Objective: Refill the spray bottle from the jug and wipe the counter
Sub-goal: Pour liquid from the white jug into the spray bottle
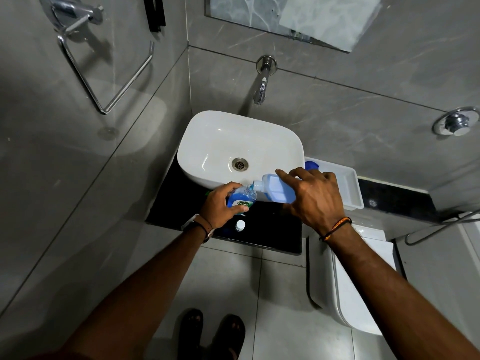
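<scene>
My left hand (219, 205) grips a small clear bottle (241, 200) of blue liquid with a green and white label, held over the black counter (270, 224) in front of the sink. My right hand (314, 198) holds a translucent jug (272, 189) of blue liquid tipped sideways, its neck meeting the small bottle's open mouth. A thin blue stream shows at the joint. A small white cap (240, 225) lies on the counter just below the bottle.
A white basin (207, 141) sits on the counter under a wall tap (262, 89). A white plastic tray (350, 185) with a blue object stands to the right. A toilet (363, 281) is at lower right, a towel ring (109, 74) on the left wall.
</scene>
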{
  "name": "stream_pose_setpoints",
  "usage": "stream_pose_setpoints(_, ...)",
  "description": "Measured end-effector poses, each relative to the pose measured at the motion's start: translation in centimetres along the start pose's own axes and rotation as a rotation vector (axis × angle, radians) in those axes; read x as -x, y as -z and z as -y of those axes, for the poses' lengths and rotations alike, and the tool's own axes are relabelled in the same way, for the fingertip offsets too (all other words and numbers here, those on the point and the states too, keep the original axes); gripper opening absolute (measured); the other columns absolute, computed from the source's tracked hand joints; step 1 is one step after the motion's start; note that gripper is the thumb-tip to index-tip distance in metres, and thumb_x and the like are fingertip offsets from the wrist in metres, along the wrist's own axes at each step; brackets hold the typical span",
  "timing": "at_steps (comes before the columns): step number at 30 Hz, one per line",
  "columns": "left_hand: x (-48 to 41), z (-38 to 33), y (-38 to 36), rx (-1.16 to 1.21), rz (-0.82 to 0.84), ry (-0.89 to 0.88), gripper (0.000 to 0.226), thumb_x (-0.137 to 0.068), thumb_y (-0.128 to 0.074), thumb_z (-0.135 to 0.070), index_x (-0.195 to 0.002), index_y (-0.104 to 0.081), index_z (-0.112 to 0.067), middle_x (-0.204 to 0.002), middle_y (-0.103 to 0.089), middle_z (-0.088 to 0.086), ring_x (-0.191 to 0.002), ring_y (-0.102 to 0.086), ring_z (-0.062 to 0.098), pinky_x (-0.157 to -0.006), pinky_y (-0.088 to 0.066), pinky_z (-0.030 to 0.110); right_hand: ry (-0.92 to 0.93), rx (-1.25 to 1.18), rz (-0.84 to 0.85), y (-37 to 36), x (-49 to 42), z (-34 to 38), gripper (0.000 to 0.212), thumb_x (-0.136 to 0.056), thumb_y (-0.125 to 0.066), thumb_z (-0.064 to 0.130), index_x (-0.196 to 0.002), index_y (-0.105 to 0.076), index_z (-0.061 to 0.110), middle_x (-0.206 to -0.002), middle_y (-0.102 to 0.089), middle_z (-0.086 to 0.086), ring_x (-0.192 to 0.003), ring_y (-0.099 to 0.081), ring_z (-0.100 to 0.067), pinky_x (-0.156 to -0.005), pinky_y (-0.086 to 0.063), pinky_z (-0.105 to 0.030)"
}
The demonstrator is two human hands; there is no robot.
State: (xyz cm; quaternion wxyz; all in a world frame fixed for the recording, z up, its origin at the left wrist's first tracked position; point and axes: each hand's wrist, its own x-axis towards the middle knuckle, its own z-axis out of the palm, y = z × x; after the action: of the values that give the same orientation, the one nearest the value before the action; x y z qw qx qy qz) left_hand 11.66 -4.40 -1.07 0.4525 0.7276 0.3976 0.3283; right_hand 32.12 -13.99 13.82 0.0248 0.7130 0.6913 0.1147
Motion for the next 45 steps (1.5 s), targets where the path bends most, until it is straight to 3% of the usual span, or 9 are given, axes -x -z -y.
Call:
stream_pose_setpoints(7,-0.5,-0.3,-0.1,-0.001,-0.001,-0.003,0.049,-0.072,-0.09,-0.022,-0.114,-0.065,-0.015,-0.103,-0.074,0.001,-0.092,-0.071,0.016,-0.08,-0.059,0.024,-0.018,0.008,-0.011,0.5,0.0,-0.1,0.086,-0.064,-0.086,0.054,-0.142,-0.057,0.032,-0.121,-0.07,0.002,-0.1,-0.068,-0.032,-0.085,-0.046,-0.045)
stream_pose_setpoints(12,-0.6,-0.6,-0.2,-0.002,-0.004,-0.008,0.049,-0.072,-0.09,-0.022,-0.113,-0.065,-0.015,-0.103,-0.074,0.0,-0.092,-0.07,0.015,-0.078,-0.056,0.017,-0.024,0.012,0.016,0.7,-0.1,-0.1,0.087,-0.067,-0.085,0.057,-0.145,-0.054,0.032,-0.125,-0.069,0.002,-0.105,-0.067,-0.032,-0.088,-0.046,-0.045)
stream_pose_setpoints(24,-0.4,-1.0,-0.7,-0.024,-0.001,0.01,0.051,-0.074,-0.088,-0.017,-0.117,-0.063,-0.008,-0.109,-0.072,0.008,-0.098,-0.069,0.023,-0.087,-0.059,0.036,-0.028,0.003,0.061,0.8,0.0,-0.2,0.083,-0.074,-0.079,0.06,-0.147,-0.051,0.032,-0.128,-0.068,0.001,-0.108,-0.066,-0.032,-0.093,-0.044,-0.047)
stream_pose_setpoints(35,-0.5,-1.3,-0.7,-0.029,-0.009,0.025,0.05,-0.073,-0.088,-0.016,-0.116,-0.063,-0.007,-0.107,-0.072,0.008,-0.096,-0.068,0.023,-0.085,-0.058,0.033,-0.026,0.027,0.053,1.0,-0.3,-0.1,0.082,-0.07,-0.08,0.06,-0.143,-0.055,0.034,-0.122,-0.07,0.003,-0.1,-0.068,-0.031,-0.088,-0.044,-0.044)
stream_pose_setpoints(45,-0.6,-1.3,-0.6,-0.039,-0.007,0.029,0.05,-0.074,-0.087,-0.015,-0.117,-0.063,-0.006,-0.11,-0.072,0.01,-0.1,-0.068,0.024,-0.088,-0.06,0.041,-0.022,0.039,0.07,1.4,-0.5,0.2,0.079,-0.069,-0.082,0.058,-0.14,-0.056,0.034,-0.12,-0.07,0.002,-0.098,-0.068,-0.032,-0.087,-0.047,-0.044)
